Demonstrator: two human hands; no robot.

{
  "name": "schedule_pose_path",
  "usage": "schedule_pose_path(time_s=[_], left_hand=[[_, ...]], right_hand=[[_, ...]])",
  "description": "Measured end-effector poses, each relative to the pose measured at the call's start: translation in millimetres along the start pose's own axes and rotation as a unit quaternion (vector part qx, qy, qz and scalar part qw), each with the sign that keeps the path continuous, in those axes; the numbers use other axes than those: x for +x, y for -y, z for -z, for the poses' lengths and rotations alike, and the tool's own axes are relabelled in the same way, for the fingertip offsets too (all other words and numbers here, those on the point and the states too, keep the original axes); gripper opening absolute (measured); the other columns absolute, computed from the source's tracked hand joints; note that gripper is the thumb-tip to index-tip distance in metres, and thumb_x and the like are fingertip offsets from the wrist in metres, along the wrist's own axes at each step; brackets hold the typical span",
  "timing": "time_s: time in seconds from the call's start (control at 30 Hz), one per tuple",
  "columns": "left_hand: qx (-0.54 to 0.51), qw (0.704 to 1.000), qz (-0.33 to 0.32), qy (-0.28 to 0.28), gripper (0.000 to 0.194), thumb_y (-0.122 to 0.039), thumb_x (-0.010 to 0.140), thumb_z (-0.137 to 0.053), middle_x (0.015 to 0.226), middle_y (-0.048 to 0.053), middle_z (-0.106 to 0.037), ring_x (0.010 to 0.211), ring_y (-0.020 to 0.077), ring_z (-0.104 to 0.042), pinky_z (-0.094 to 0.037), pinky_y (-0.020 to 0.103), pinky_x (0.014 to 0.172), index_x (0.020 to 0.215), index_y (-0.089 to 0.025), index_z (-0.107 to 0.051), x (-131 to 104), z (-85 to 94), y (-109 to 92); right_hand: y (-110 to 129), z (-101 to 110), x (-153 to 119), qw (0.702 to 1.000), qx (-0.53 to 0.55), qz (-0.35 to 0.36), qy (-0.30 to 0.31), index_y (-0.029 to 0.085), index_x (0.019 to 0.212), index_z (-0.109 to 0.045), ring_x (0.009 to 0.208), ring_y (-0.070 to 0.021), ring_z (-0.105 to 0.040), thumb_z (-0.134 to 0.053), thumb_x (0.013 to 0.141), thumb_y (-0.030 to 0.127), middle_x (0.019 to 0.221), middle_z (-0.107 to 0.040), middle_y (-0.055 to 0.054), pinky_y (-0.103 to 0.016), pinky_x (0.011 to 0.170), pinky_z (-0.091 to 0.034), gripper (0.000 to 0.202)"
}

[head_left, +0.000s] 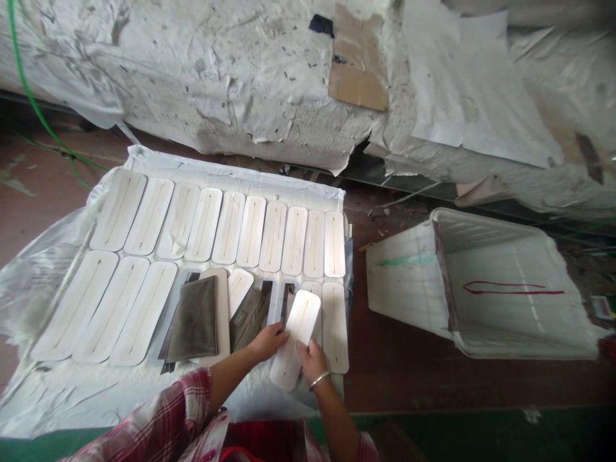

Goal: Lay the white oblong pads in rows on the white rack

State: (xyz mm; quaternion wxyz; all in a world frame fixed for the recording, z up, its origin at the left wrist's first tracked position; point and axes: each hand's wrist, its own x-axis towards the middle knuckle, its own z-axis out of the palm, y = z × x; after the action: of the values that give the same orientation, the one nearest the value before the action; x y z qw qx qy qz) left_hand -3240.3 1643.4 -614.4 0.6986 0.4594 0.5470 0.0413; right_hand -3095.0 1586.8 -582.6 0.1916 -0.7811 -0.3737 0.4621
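A white rounded panel (303, 317) with a thin line down its middle is held between my two hands, tilted above the table. My left hand (269, 341) grips its left edge, fingers closed. On its right edge, the thumb of my right hand (312, 360) lies on top, and the other fingers are hidden below. Left of my hands, dark grey fabric pieces (193, 319) lie piled on a pale panel (222, 321). More dark pieces (248, 314) lie just beyond my left hand. Similar white panels (231, 228) fill two rows behind and to the left.
The table (231, 168) wears a white cloth cover with a raised back edge. On the floor to the right lies a large white plastic bin (409, 276), its opening facing right. A long surface under stained white sheeting (216, 77) runs behind. A green hose (29, 83) hangs at upper left.
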Motion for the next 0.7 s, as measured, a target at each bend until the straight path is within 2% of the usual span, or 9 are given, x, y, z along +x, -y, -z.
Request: schedule_pose_path(time_s=[0.1,0.23,0.33,0.43,0.57,0.7], left_hand=[[-0.012,0.999,0.041,0.016,0.02,-0.031,0.086,-0.043,0.061,-0.002,-0.041,0.053,0.011,-0.047,-0.037,0.02,0.042,0.072,-0.016,-0.039,7.1,4.8,-5.4],[-0.009,0.997,0.071,0.0,0.019,-0.03,0.089,-0.038,0.068,0.0,-0.047,0.06,0.0124,-0.055,-0.044,0.021,0.044,0.076,-0.016,-0.039,15.5,10.3,-8.9],[0.039,0.997,0.067,-0.019,0.023,-0.031,0.086,-0.042,0.06,0.002,-0.05,0.051,0.0127,-0.053,-0.041,0.021,0.042,0.07,-0.015,-0.043,17.1,16.6,-8.6],[0.092,0.993,0.062,-0.039,0.026,-0.033,0.085,-0.044,0.052,0.002,-0.051,0.043,0.0127,-0.049,-0.038,0.022,0.041,0.066,-0.015,-0.044,16.3,23.3,-9.7],[0.151,0.985,0.058,-0.058,0.03,-0.035,0.086,-0.043,0.054,0.003,-0.054,0.047,0.0119,-0.053,-0.039,0.021,0.05,0.063,-0.014,-0.046,15.7,27.9,-15.3],[0.198,0.977,0.072,-0.037,0.03,-0.031,0.085,-0.043,0.055,0.004,-0.057,0.049,0.0121,-0.054,-0.041,0.022,0.056,0.061,-0.014,-0.048,17.6,30.7,-24.7]], right_hand=[[2.8,-0.7,13.0,0.999,-0.042,0.009,0.019,0.019,0.085,-0.064,0.075,-0.0219,-0.064,-0.042,0.082,0.042,0.079,-0.069,-0.007,-0.032,0.066,-0.047,0.032],[16.9,2.5,39.2,0.992,-0.122,0.026,0.033,0.02,0.067,-0.053,0.06,-0.0169,-0.051,-0.046,0.082,0.037,0.062,-0.057,-0.002,-0.029,0.056,-0.035,0.023],[23.4,7.2,44.5,0.983,-0.175,0.036,0.049,0.021,0.068,-0.052,0.058,-0.0151,-0.046,-0.049,0.083,0.036,0.061,-0.054,-0.001,-0.029,0.056,-0.03,0.021],[22.6,9.3,40.6,0.973,-0.222,0.026,0.063,0.02,0.071,-0.056,0.06,-0.0157,-0.049,-0.05,0.084,0.033,0.063,-0.057,-0.002,-0.029,0.058,-0.028,0.019],[14.2,10.8,40.2,0.964,-0.251,-0.002,0.085,0.019,0.072,-0.059,0.057,-0.014,-0.052,-0.053,0.084,0.028,0.061,-0.06,-0.001,-0.026,0.056,-0.03,0.016],[4.9,22.0,43.7,0.965,-0.253,-0.015,0.066,0.02,0.08,-0.062,0.058,-0.0112,-0.055,-0.048,0.089,0.029,0.066,-0.064,0.001,-0.022,0.056,-0.033,0.019]])
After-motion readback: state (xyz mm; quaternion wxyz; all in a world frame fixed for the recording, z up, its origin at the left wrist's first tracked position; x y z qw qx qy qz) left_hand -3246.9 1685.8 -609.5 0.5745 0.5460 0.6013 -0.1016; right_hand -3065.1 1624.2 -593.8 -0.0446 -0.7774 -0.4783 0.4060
